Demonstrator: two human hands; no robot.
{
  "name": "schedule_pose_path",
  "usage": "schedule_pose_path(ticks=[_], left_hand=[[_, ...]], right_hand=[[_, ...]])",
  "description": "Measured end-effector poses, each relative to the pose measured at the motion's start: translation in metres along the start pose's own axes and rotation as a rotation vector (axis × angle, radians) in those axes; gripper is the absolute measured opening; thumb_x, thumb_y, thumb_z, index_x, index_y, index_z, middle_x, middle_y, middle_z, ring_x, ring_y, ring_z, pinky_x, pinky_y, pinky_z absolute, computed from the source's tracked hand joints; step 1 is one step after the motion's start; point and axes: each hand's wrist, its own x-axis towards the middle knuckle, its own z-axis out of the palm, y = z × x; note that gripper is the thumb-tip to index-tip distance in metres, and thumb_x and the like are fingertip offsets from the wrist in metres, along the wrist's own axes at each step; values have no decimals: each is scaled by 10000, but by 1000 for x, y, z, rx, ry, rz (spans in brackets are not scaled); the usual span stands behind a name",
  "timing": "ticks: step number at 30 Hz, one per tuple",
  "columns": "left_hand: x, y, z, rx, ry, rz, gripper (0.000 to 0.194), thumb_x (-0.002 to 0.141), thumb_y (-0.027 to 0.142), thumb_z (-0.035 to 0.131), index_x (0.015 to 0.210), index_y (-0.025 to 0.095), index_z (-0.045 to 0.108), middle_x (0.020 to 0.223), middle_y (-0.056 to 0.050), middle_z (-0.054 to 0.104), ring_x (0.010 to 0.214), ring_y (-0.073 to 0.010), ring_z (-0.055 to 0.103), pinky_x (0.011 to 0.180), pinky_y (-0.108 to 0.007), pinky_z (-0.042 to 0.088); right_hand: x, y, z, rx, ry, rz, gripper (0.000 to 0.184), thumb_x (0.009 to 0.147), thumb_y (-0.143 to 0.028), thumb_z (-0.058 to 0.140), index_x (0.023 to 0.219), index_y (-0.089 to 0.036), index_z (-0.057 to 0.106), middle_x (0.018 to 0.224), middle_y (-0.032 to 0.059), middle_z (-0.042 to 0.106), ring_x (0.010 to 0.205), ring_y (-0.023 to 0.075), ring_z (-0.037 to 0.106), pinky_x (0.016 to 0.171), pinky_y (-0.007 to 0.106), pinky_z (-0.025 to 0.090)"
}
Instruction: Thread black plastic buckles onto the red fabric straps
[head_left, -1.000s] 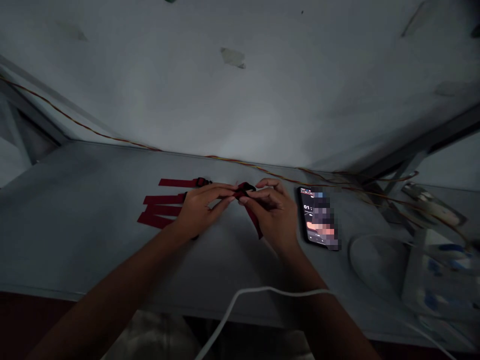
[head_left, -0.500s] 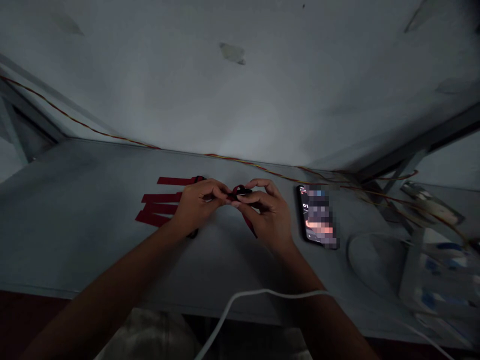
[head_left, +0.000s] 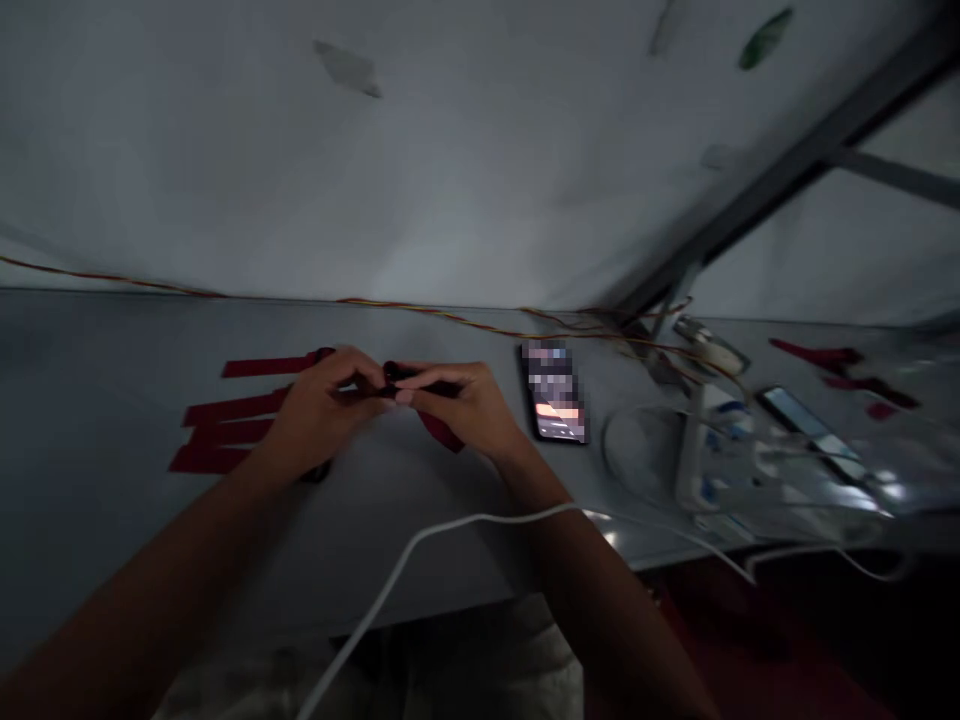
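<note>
Over the grey counter (head_left: 90, 390), while pinching the red fabric strap (head_left: 440, 431) and its dark fitting (head_left: 391, 371) (detail obscured) between left hand (head_left: 311, 405) and right hand (head_left: 480, 410), keep tension even.

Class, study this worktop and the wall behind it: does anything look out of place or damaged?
The white cable looks oddly placed, crossing the person's right forearm instead of running clear. The grey patch marring the wall may be damage or residue.
</note>
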Motion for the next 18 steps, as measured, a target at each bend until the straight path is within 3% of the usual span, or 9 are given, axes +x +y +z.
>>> schedule_pose_path(ticks=[4,8,12,15,18], left_hand=[[2,0,-5,79,-8,29,156,834,288,779,858,214,643,929,-2,660,842,-138,627,744,-248,510],[2,-3,-9,100,-43,70,134,886,320,739,899,229,641,1014,-10,664,920,-149,636,761,-247,506],[2,-3,-9,36,-69,120,138,900,334,715,898,233,621,1087,-35,652,908,-155,656,718,-246,539],[2,1,-8,10,-97,139,143,930,335,676,870,231,600,1104,-67,668,1160,-226,651,781,-272,572],[2,3,-8,39,-106,168,149,957,329,646,861,229,592,1109,-86,686,1335,-271,573,858,-317,583]], right_hand=[[3,4,-6,130,-14,105,296,821,-480,813,987,-241,762,947,13,799,837,158,754,789,290,613],[4,5,-9,199,16,193,451,783,-445,848,1148,-264,654,935,-10,798,721,133,736,601,213,565],[5,6,-8,81,6,111,312,814,-400,815,1061,-227,734,1034,27,807,920,167,767,807,268,607],[6,8,-6,-36,63,6,215,868,-397,758,1008,-234,763,1061,27,807,989,179,765,905,307,601],[5,10,-2,-184,194,-99,156,899,-360,728,988,-233,747,1009,21,810,931,171,772,867,294,605]])
